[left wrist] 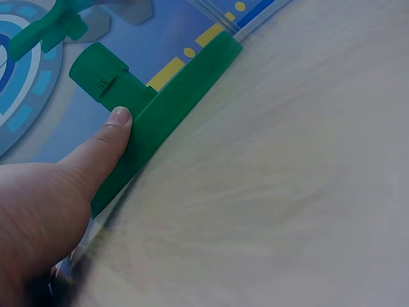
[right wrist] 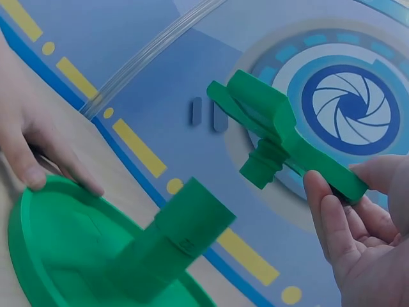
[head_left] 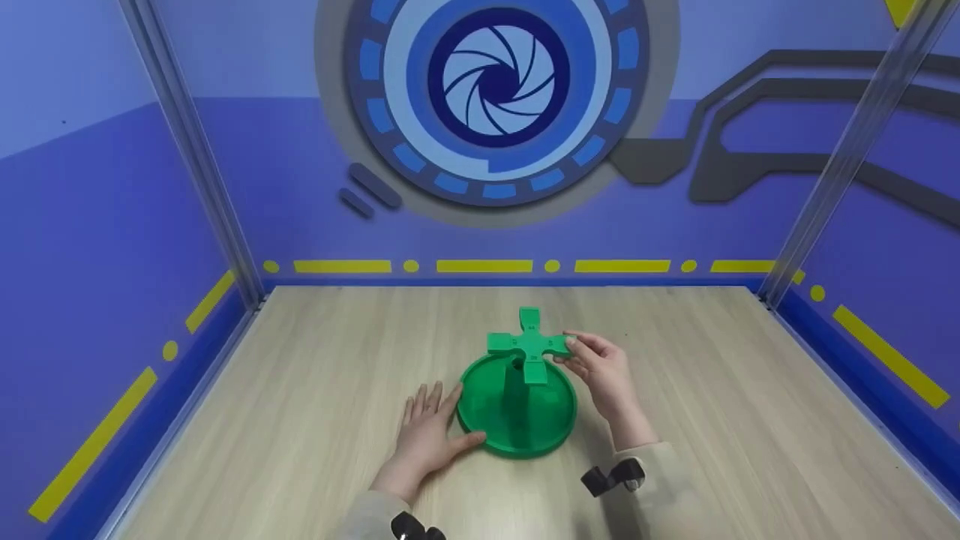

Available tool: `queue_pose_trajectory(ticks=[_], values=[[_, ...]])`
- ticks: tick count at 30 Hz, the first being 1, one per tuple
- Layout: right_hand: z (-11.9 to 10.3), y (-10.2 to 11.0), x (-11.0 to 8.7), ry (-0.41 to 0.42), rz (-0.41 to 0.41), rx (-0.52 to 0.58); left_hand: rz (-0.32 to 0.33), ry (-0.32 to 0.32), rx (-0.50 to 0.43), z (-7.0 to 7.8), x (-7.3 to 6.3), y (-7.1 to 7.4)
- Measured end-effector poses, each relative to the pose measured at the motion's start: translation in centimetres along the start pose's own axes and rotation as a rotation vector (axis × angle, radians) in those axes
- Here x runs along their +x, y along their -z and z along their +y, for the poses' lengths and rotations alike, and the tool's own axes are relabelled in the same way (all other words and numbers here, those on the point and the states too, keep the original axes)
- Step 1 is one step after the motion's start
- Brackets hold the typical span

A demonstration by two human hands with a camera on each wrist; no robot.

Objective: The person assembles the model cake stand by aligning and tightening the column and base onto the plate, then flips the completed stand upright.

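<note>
A green round dish-shaped base (head_left: 551, 420) with a raised rim lies on the table. From its middle stands a thick post (right wrist: 195, 217), marked with small digits in the left wrist view. My left hand (head_left: 429, 439) spreads its fingers at the base's left side, thumb (left wrist: 105, 144) resting against the near rim. My right hand (head_left: 606, 371) pinches one arm of a green cross-shaped piece (head_left: 531, 345) between thumb and fingers. That piece has a ridged stub (right wrist: 263, 165) on its underside. In the right wrist view, stub and post are apart, with the cross-shaped piece above.
The wooden tabletop (head_left: 300, 375) is bounded by blue printed panels (head_left: 480, 232) at the back and both sides. Metal posts (head_left: 202, 165) rise at the back corners. Black devices (head_left: 615, 476) are strapped near the wrists.
</note>
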State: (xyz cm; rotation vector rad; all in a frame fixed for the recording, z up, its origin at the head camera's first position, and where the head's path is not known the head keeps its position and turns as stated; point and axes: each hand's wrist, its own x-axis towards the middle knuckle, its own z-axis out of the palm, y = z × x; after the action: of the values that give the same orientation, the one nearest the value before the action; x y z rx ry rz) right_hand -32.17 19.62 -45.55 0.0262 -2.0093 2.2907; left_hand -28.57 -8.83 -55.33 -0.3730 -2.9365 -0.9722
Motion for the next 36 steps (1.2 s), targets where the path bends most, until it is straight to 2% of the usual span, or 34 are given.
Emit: queue_pose_trajectory(ticks=[11,18,22,29,36], values=[[1.4,-0.9,0.3,-0.035,0.010,0.013,0.010,-0.001,0.010,-0.1,0.2,-0.2],[2.0,-0.8,0.4,-0.061,-0.004,-0.025,0.007,0.004,0.011,0.0,0.1,-0.2],[2.2,-0.8,0.5,-0.071,0.004,-0.026,0.001,0.007,0.011,0.0,0.1,-0.1],[2.4,-1.1,0.4,-0.074,0.019,0.003,0.029,-0.018,0.004,0.1,0.0,0.0],[2.7,-1.0,0.4,-0.094,0.008,0.000,0.017,-0.003,0.014,0.0,0.1,-0.1]])
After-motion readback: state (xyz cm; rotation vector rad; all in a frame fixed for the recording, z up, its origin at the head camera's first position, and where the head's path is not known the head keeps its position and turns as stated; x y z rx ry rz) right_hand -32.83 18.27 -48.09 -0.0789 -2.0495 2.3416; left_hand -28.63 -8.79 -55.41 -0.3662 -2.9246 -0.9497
